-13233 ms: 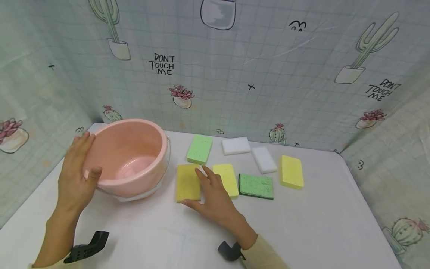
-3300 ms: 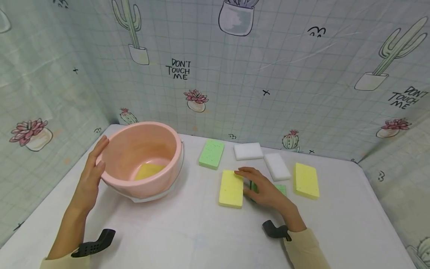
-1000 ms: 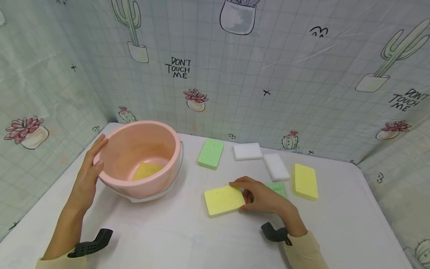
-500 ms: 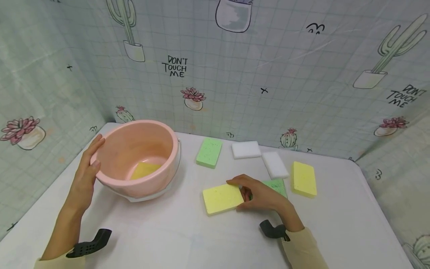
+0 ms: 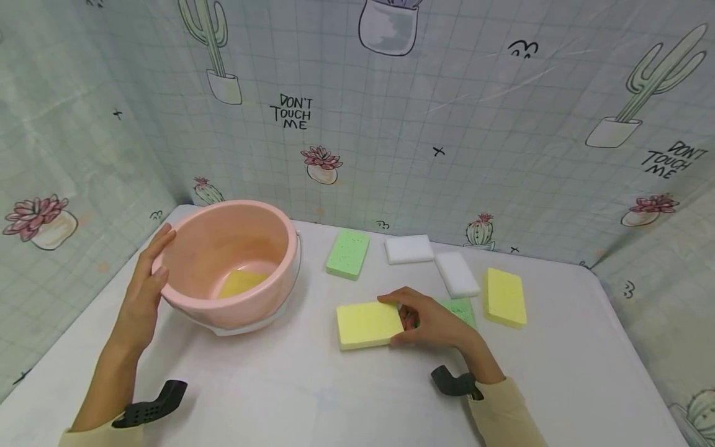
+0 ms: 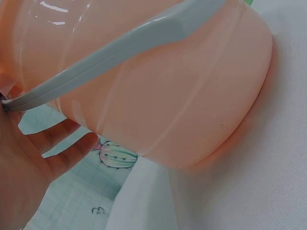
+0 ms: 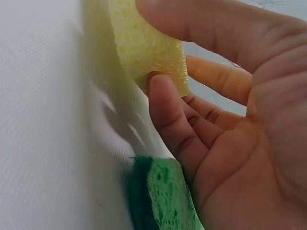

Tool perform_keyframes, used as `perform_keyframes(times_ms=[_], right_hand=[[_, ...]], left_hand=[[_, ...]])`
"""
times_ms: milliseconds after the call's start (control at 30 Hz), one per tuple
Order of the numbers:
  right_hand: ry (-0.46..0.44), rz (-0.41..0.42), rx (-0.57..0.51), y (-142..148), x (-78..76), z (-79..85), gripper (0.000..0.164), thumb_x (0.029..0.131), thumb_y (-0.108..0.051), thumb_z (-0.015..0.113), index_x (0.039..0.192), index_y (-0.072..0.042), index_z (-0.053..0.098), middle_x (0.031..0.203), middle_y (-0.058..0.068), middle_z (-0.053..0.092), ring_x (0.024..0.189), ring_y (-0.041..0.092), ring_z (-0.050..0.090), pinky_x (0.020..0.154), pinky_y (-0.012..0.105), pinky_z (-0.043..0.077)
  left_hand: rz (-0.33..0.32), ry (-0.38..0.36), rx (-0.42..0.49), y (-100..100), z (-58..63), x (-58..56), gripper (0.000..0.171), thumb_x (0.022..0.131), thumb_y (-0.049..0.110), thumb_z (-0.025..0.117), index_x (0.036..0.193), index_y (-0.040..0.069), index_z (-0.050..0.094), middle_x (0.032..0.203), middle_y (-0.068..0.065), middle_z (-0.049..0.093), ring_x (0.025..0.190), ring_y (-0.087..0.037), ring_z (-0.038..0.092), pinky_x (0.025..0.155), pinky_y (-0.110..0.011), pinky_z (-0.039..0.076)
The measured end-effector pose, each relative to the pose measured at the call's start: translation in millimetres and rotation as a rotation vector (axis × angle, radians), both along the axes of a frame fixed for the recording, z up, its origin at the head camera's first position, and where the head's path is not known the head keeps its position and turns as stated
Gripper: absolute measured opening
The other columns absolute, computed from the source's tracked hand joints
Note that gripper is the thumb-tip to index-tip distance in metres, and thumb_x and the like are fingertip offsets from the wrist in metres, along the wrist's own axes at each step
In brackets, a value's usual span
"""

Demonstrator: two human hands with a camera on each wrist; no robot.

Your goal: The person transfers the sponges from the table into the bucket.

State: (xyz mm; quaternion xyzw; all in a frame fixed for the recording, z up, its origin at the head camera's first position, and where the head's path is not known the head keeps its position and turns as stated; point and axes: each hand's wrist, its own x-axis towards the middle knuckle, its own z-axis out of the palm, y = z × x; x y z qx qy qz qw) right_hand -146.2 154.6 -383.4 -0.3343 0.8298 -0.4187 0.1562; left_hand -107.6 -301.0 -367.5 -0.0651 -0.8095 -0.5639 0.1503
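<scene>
Sleeves [image 5: 505, 413] and black wrist fittings [image 5: 153, 405] come nearest, over the white surface [image 5: 335, 397]. Right of centre, the right hand [image 5: 427, 320] has its grip pinching a pale yellow sponge [image 5: 368, 325] at the right end, digits on its near and far edges, which probably leaves the broad faces free. To the left, the left hand [image 5: 139, 301] has its grip spread, fingers fairly straight along the left side of a pink bucket [image 5: 229, 242], most likely steadying it. A deeper yellow sponge [image 5: 240, 284] lies inside the bucket.

Partly behind the right hand is a green sponge [image 5: 462, 309], with another yellow sponge [image 5: 504, 298] to its right. Farther off lie two white blocks [image 5: 409, 249] and a light green sponge [image 5: 347, 254], all flat, perhaps to keep each within easy reach. Patterned cloth [image 5: 368, 124] hangs at the far side.

The right wrist view shows a dark layer [image 7: 140, 196] on the green sponge, mostly hidden from the head, and suggests the pinched sponge is clear of the surface. The left wrist view shows the grey handle [image 6: 120, 49] broadly, but not the bucket's inside.
</scene>
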Motion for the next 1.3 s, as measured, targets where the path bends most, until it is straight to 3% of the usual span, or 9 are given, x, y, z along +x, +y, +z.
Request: perform_keyframes(times_ms=[267, 400, 633, 833, 1100, 1300], right_hand=[[-0.004, -0.043, -0.051, -6, 2.4, 6.5, 0.066, 0.074, -0.004, 0.081, 0.133, 0.0, 0.051, 0.103, 0.013, 0.051, 0.076, 0.036, 0.053, 0.062, 0.025, 0.046], [0.021, -0.068, -0.094, -8, 6.3, 14.1, 0.065, 0.074, -0.003, 0.081, 0.133, 0.001, 0.052, 0.108, 0.013, 0.052, 0.072, 0.031, 0.053, 0.06, 0.025, 0.046], [0.087, -0.097, -0.184, -6, -5.8, -5.2, 0.066, 0.076, -0.022, 0.082, 0.135, -0.016, 0.053, 0.109, 0.002, 0.052, 0.071, 0.017, 0.052, 0.059, 0.028, 0.048], [0.081, -0.149, -0.235, -20, -5.1, 9.3, 0.063, 0.078, -0.019, 0.08, 0.135, -0.013, 0.054, 0.108, 0.005, 0.053, 0.077, 0.021, 0.051, 0.064, 0.028, 0.05], [0.069, -0.278, -0.216, -41, -5.2, 28.9, 0.062, 0.078, -0.026, 0.081, 0.133, -0.017, 0.056, 0.108, 0.004, 0.054, 0.08, 0.021, 0.052, 0.068, 0.027, 0.049], [0.084, -0.298, -0.261, -59, -6.5, 43.6, 0.061, 0.077, -0.027, 0.081, 0.133, -0.017, 0.056, 0.113, 0.002, 0.053, 0.08, 0.02, 0.054, 0.071, 0.031, 0.051]], left_hand=[[-0.018, 0.014, 0.03, 0, 1.2, 0.4, 0.055, 0.098, 0.027, 0.032, 0.152, 0.024, 0.026, 0.159, 0.008, 0.01, 0.144, -0.015, 0.008, 0.114, -0.045, 0.007], [-0.022, 0.016, 0.043, 0, 0.1, 0.6, 0.055, 0.098, 0.027, 0.033, 0.152, 0.024, 0.026, 0.159, 0.008, 0.01, 0.144, -0.015, 0.007, 0.114, -0.045, 0.006], [-0.026, 0.03, 0.049, -1, -1.1, 0.6, 0.054, 0.098, 0.027, 0.032, 0.152, 0.023, 0.027, 0.159, 0.007, 0.01, 0.144, -0.015, 0.007, 0.114, -0.044, 0.005], [-0.023, 0.032, 0.05, -2, -1.9, 1.4, 0.054, 0.098, 0.027, 0.032, 0.152, 0.023, 0.028, 0.159, 0.007, 0.01, 0.144, -0.016, 0.008, 0.114, -0.047, 0.005], [-0.022, 0.031, 0.044, -2, -2.6, 2.0, 0.054, 0.098, 0.028, 0.032, 0.152, 0.023, 0.027, 0.159, 0.007, 0.01, 0.144, -0.016, 0.009, 0.114, -0.047, 0.006], [-0.024, 0.034, 0.049, -2, -3.2, 0.8, 0.054, 0.098, 0.028, 0.031, 0.152, 0.023, 0.027, 0.159, 0.008, 0.01, 0.144, -0.016, 0.008, 0.113, -0.051, 0.004]])
